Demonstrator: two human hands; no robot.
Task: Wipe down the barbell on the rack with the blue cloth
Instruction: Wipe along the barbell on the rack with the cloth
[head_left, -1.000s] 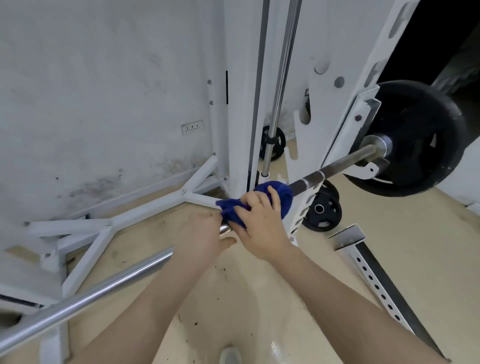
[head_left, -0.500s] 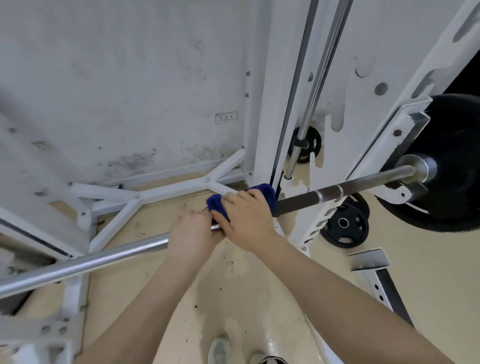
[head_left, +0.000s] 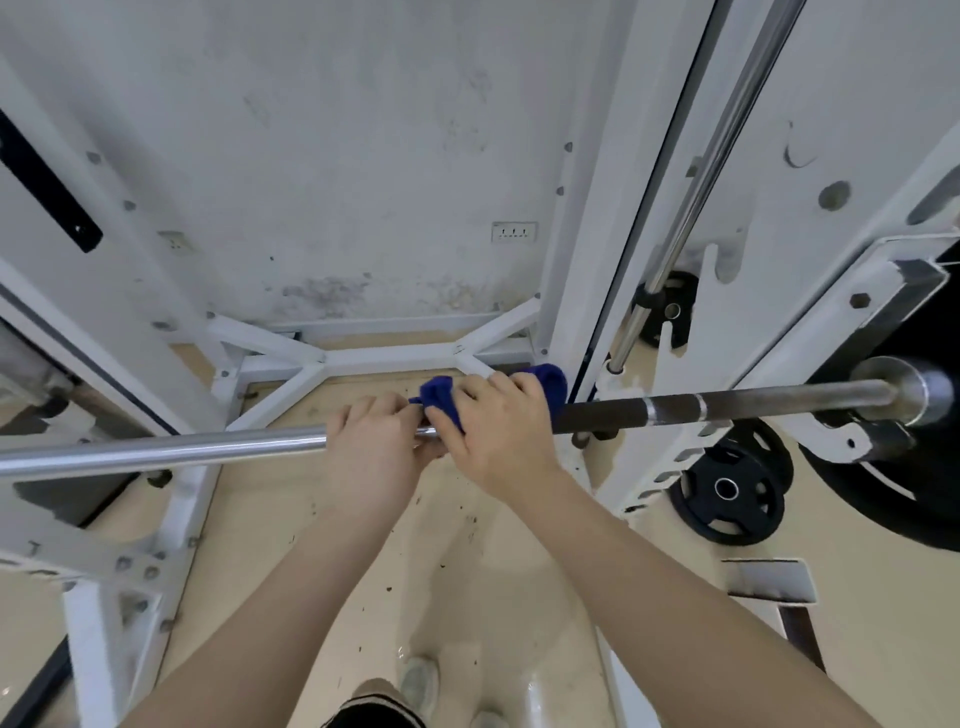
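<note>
Two hands on one barbell (head_left: 171, 451), side by side, touching at the thumbs.

Grip: right hand (head_left: 498, 436) curled over the blue cloth (head_left: 545, 387), fingers wrapped round cloth and shaft together. Left hand (head_left: 374, 452) at its 9 o'clock, fingers curled over the bare shaft, pinching the cloth's loose tail.

Change since the earlier frames: both hands and the cloth have slid leftward along the shaft, away from the rack hook (head_left: 852, 439). More of the dark knurled section now lies bare at 3 o'clock of the right hand. View has swung, so the bar now runs nearly level across the frame.

Barbell: chrome stretch at 9 o'clock of the hands, dark knurled stretch at 3 o'clock, resting in the rack hook, collar and large black plate (head_left: 893, 499) beyond it.

Surroundings: white rack upright (head_left: 587, 208) just behind the cloth at 12 o'clock, close to the right knuckles. Chrome guide rod (head_left: 701, 171) slants beside it. Small black plate (head_left: 727, 491) on the floor at 4 o'clock. White base braces (head_left: 374, 358) on the floor at 11 o'clock. Wall socket (head_left: 514, 231) on the stained wall. Left-side frame members cross under the bar at 8 o'clock.

Room: the chrome stretch leftward is unobstructed to the frame edge; rightward travel ends at the hook.
</note>
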